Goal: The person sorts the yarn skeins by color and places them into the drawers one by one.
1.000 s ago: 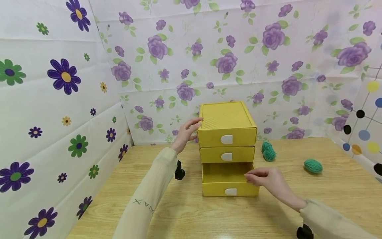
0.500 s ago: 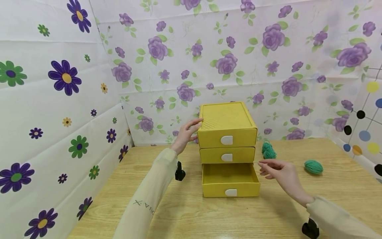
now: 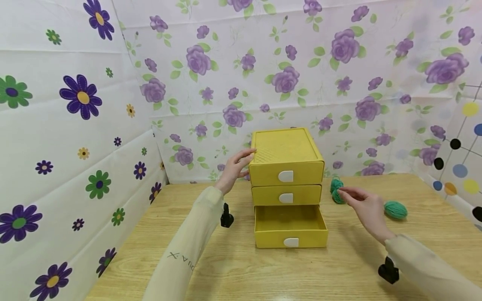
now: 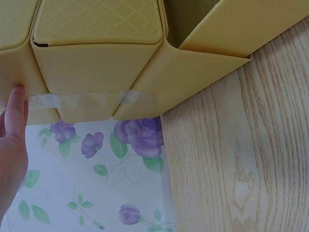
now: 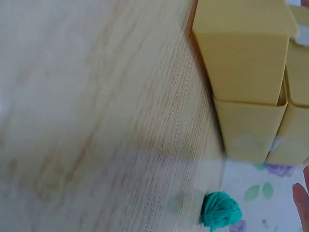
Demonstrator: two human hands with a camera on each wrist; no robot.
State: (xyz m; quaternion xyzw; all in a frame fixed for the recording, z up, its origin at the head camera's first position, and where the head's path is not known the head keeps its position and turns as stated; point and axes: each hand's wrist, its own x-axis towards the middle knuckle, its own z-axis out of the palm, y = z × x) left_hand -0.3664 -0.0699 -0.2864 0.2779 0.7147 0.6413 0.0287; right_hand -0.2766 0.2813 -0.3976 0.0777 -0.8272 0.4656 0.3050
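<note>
A yellow three-drawer storage box (image 3: 286,144) stands on the table, its bottom drawer (image 3: 290,239) pulled out and the upper two closed. My left hand (image 3: 233,169) touches the left side of the box near the top; in the left wrist view a fingertip (image 4: 18,92) presses its wall. My right hand (image 3: 367,211) hovers right of the drawer, holding nothing, with fingers bent and thumb near them. Those fingers overlap a green yarn skein (image 3: 336,184) in the head view, but the right wrist view shows the skein (image 5: 221,210) apart from the fingers (image 5: 301,198).
A second green yarn ball (image 3: 395,210) lies farther right on the wooden table (image 3: 241,271). Flower-patterned cloth (image 3: 211,100) hangs behind the box, with more patterned cloth (image 3: 124,200) along the left side. White tabs (image 3: 285,176) mark the drawer fronts.
My right hand has let go of the bottom drawer's right edge and moved right and farther back toward the green skein. The left hand and the box have stayed put.
</note>
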